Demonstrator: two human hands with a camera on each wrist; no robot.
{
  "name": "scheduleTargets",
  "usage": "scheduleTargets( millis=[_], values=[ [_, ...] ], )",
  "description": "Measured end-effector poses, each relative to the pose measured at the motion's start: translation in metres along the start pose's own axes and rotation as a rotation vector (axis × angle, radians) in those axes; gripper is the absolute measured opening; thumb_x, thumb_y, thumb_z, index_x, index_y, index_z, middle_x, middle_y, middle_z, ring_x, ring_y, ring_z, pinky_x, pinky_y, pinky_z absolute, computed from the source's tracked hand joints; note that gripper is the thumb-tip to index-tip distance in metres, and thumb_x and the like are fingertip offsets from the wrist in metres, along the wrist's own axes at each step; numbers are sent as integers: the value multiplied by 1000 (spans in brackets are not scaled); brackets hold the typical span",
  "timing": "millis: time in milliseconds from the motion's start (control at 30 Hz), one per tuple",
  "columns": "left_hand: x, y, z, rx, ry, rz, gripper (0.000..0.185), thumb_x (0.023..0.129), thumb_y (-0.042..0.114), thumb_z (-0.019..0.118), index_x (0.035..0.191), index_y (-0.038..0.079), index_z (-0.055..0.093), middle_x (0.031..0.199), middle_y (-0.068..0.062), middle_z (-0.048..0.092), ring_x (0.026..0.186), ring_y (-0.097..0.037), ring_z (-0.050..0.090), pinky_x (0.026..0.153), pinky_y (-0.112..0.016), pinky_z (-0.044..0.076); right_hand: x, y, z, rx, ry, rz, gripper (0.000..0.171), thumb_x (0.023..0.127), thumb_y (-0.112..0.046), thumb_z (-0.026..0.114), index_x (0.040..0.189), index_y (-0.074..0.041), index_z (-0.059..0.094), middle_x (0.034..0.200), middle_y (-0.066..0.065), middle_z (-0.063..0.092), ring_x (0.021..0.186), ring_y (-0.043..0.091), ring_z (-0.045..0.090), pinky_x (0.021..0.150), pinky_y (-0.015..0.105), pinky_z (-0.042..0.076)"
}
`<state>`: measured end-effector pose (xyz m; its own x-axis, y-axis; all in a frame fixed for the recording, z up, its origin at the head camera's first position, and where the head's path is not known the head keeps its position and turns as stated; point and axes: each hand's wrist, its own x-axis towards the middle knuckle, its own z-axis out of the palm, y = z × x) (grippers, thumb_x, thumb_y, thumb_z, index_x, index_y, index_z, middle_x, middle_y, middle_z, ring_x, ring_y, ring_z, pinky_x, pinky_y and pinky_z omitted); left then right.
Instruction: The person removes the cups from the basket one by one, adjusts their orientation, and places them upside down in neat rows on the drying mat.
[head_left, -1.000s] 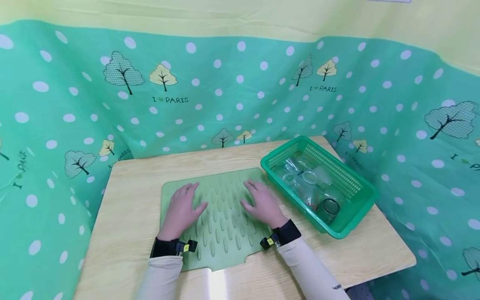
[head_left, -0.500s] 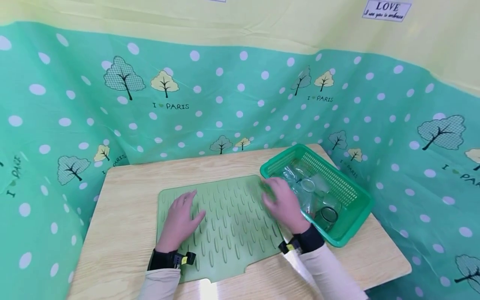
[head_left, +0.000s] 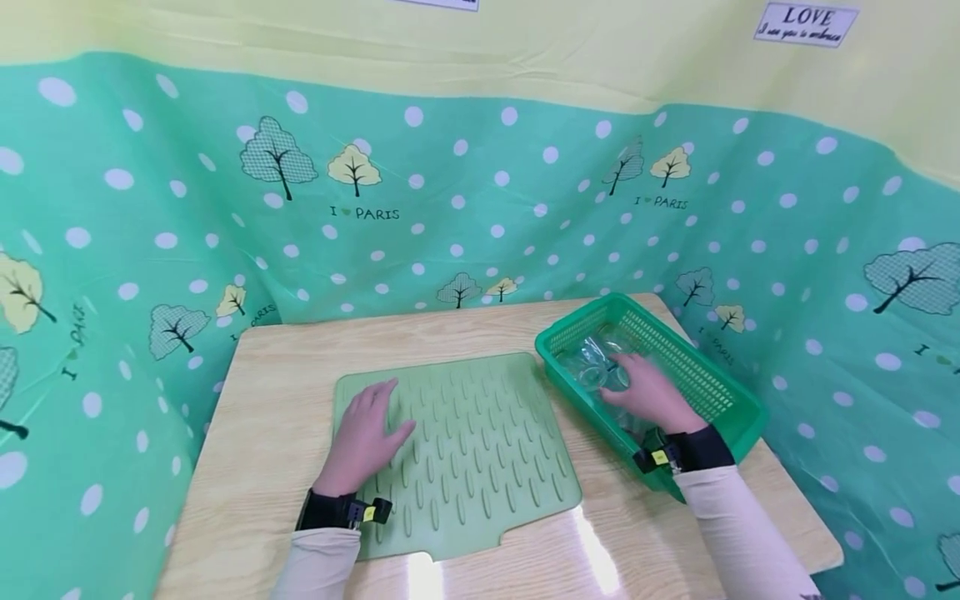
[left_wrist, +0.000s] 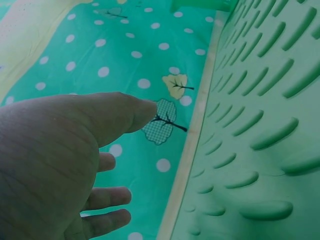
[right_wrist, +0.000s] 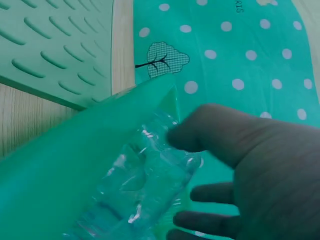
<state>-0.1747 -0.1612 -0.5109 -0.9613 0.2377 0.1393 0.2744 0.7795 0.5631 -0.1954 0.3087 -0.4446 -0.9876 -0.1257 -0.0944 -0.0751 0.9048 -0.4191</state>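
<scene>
Left hand (head_left: 365, 440) flat on the green mat (head_left: 480, 450), fingers straight and spread, gripping nothing. Right hand (head_left: 651, 395) down inside the green basket (head_left: 731, 392) at about 3 o'clock of the mat, fingers loosely bent over the clear glasses (head_left: 596, 367) piled there (cannot tell whether anything is actually gripped). Glasses toward the basket's far end, at 11 o'clock of the right hand. Mat and basket both on the wooden table (head_left: 285, 383), basket just beside the mat's right edge.

bare wooden table (head_left: 285, 367) around ridged mat (head_left: 480, 442), basket (head_left: 720, 392) walls hemming jars (head_left: 596, 367), cloth backdrop (head_left: 450, 217) close behind
</scene>
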Motion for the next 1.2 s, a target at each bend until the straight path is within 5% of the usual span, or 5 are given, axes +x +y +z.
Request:
scheduleTargets(
  millis=[333, 567, 833, 1067, 1200],
  values=[
    [1, 4, -5, -5, -14, -30, 81, 96, 36, 73, 159, 2, 35, 154, -27, 43, 143, -47, 38, 117, -63, 34, 1, 4, 13, 11, 13, -59, 62, 94, -24, 77, 145, 1, 54, 130, 26, 65, 116, 43, 64, 88, 56, 58],
    [1, 11, -8, -8, -15, -37, 82, 96, 38, 72, 160, 4, 34, 155, -25, 42, 143, -45, 38, 117, -62, 35, -3, 3, 8, -54, 127, -50, 66, 92, -33, 79, 144, 0, 55, 125, 23, 68, 106, 40, 67, 83, 55, 58],
    [1, 18, -9, -23, -4, -22, 82, 97, 39, 71, 161, 6, 33, 154, -24, 42, 143, -43, 38, 116, -61, 38, -9, -13, 2, 10, 316, -49, 66, 93, -30, 78, 145, 2, 52, 134, 27, 60, 118, 45, 60, 92, 61, 53],
    [4, 32, -7, -98, 26, 36, 77, 97, 39, 71, 160, 12, 35, 154, -17, 44, 143, -35, 40, 115, -56, 41, -17, -46, 6, 98, 601, -297, 68, 85, -19, 87, 142, 3, 55, 133, 24, 61, 117, 40, 62, 92, 54, 55],
    [6, 47, -4, -159, 42, 106, 78, 96, 35, 74, 160, 14, 35, 154, -14, 44, 144, -32, 41, 116, -55, 41, -22, -73, 19, 141, 613, -398, 68, 81, -15, 89, 138, 2, 57, 129, 20, 65, 114, 36, 64, 90, 51, 57]
  ],
)
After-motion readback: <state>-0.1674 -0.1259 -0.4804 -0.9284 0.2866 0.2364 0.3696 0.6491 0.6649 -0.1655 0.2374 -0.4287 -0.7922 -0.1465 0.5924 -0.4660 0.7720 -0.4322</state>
